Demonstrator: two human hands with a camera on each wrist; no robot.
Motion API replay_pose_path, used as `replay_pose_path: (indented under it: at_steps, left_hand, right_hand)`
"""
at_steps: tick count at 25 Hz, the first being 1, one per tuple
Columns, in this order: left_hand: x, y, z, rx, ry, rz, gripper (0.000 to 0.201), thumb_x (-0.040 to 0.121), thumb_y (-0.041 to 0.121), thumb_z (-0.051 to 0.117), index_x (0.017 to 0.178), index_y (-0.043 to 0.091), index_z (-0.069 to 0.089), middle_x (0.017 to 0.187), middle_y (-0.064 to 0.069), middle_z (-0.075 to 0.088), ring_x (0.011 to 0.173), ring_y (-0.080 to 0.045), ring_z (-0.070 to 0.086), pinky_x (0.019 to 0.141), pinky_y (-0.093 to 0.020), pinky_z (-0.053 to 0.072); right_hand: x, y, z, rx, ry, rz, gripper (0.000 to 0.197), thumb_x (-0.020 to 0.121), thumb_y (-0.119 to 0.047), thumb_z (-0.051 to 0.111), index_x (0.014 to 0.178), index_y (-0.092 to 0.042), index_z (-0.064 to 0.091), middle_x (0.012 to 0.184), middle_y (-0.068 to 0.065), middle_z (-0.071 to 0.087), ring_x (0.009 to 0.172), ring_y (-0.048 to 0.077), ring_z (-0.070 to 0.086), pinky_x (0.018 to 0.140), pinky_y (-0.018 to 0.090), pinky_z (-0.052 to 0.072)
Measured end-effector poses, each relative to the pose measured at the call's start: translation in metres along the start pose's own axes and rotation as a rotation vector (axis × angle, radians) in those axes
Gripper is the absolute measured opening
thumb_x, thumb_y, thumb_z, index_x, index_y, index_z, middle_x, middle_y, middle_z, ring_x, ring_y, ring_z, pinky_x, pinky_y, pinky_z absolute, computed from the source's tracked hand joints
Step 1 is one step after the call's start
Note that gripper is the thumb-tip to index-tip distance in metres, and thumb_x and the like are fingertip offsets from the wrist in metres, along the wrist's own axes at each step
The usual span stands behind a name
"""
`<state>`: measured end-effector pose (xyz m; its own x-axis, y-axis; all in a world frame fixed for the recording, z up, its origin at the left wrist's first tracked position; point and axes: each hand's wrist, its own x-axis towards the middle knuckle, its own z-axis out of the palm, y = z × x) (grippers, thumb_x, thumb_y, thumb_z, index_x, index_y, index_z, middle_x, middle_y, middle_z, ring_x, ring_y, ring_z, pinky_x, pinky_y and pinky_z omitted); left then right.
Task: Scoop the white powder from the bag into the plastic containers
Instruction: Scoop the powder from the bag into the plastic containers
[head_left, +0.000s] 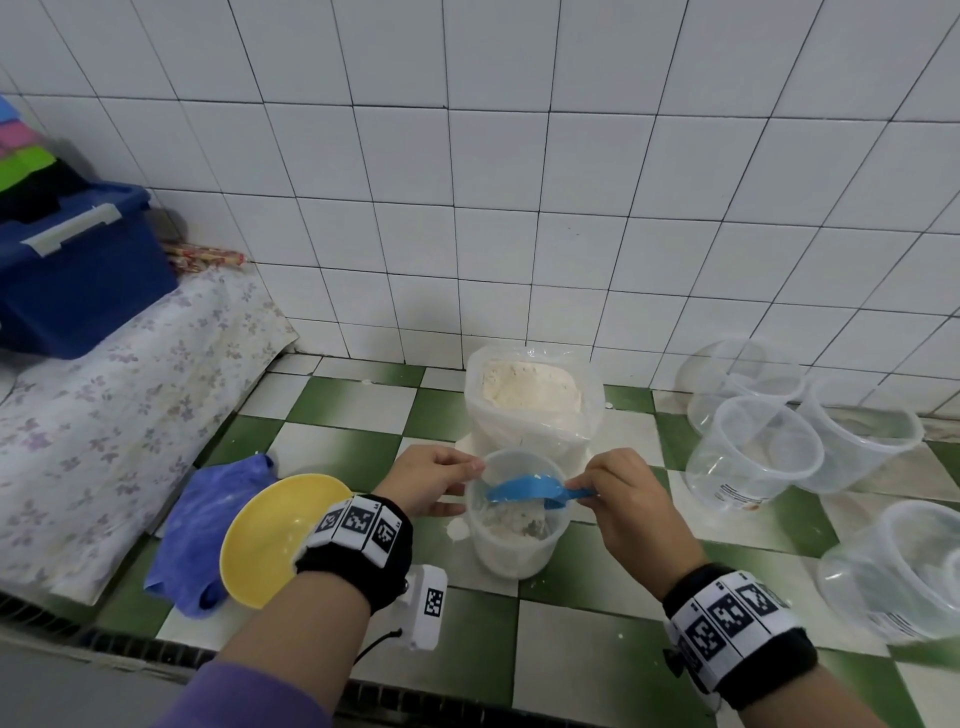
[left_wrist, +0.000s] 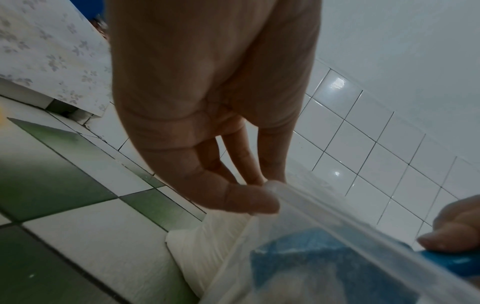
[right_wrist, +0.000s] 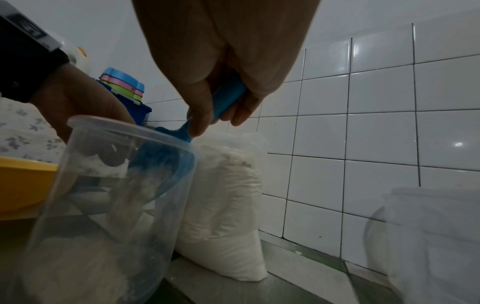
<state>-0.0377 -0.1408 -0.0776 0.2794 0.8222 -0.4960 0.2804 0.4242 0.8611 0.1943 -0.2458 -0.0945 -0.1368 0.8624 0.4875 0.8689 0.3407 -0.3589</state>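
An open clear bag of white powder (head_left: 530, 402) stands against the tiled wall, also in the right wrist view (right_wrist: 228, 197). In front of it sits a clear plastic container (head_left: 511, 540) with some powder at its bottom. My left hand (head_left: 434, 486) pinches the container's left rim (left_wrist: 298, 195). My right hand (head_left: 626, 499) grips the handle of a blue scoop (head_left: 527, 491), which is tipped over inside the container's mouth (right_wrist: 166, 156). Powder streams down from the scoop.
Several empty clear containers (head_left: 753, 457) lie and stand at the right by the wall. A yellow bowl (head_left: 265, 535) and a blue cloth (head_left: 202, 525) sit at the left. A blue storage bin (head_left: 78, 270) rests on a floral-covered surface (head_left: 104, 426).
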Motion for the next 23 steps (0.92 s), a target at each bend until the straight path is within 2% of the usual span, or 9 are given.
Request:
replay_pose_path:
  at_steps: [3, 9, 14, 19, 23]
  left_hand:
    - [0.001, -0.001, 0.001, 0.009, 0.008, -0.001, 0.023, 0.085, 0.023, 0.074, 0.100, 0.006, 0.073, 0.106, -0.016, 0.071, 0.080, -0.018, 0.066, 0.061, -0.025, 0.057]
    - [-0.001, -0.001, 0.003, -0.006, 0.006, -0.009, 0.022, 0.086, 0.021, 0.073, 0.101, 0.005, 0.072, 0.103, -0.015, 0.072, 0.077, -0.017, 0.066, 0.058, -0.023, 0.056]
    - [-0.002, 0.001, 0.005, 0.004, 0.014, -0.018, 0.022, 0.086, 0.021, 0.072, 0.101, 0.006, 0.072, 0.098, -0.012, 0.073, 0.076, -0.016, 0.067, 0.060, -0.025, 0.056]
    - [-0.004, 0.002, 0.007, 0.007, 0.024, -0.029, 0.023, 0.086, 0.021, 0.072, 0.103, 0.005, 0.071, 0.098, -0.011, 0.074, 0.077, -0.017, 0.069, 0.061, -0.026, 0.057]
    - [-0.005, 0.003, 0.007, 0.010, 0.024, -0.032, 0.024, 0.086, 0.021, 0.072, 0.104, 0.005, 0.071, 0.100, -0.012, 0.073, 0.079, -0.018, 0.069, 0.063, -0.026, 0.058]
  right_hand:
    - [-0.002, 0.002, 0.000, 0.012, -0.008, 0.042, 0.020, 0.072, 0.000, 0.077, 0.087, -0.010, 0.067, 0.087, 0.000, 0.057, 0.084, 0.009, 0.045, 0.078, 0.016, 0.042]
    - [-0.005, 0.007, 0.000, 0.031, -0.064, 0.157, 0.024, 0.074, -0.005, 0.077, 0.085, -0.017, 0.060, 0.081, -0.003, 0.057, 0.071, 0.012, 0.052, 0.063, 0.023, 0.049]
    - [-0.004, 0.008, -0.001, 0.051, -0.028, 0.081, 0.028, 0.069, 0.003, 0.078, 0.076, -0.014, 0.057, 0.076, -0.002, 0.056, 0.068, 0.016, 0.050, 0.057, 0.029, 0.050]
    - [-0.005, 0.012, 0.000, 0.072, -0.023, 0.058, 0.030, 0.069, 0.006, 0.077, 0.073, -0.013, 0.054, 0.075, -0.001, 0.055, 0.068, 0.018, 0.049, 0.056, 0.034, 0.050]
    - [-0.003, 0.008, -0.005, 0.088, -0.061, 0.089, 0.029, 0.070, 0.004, 0.076, 0.073, -0.014, 0.054, 0.075, -0.003, 0.054, 0.068, 0.016, 0.048, 0.058, 0.030, 0.048]
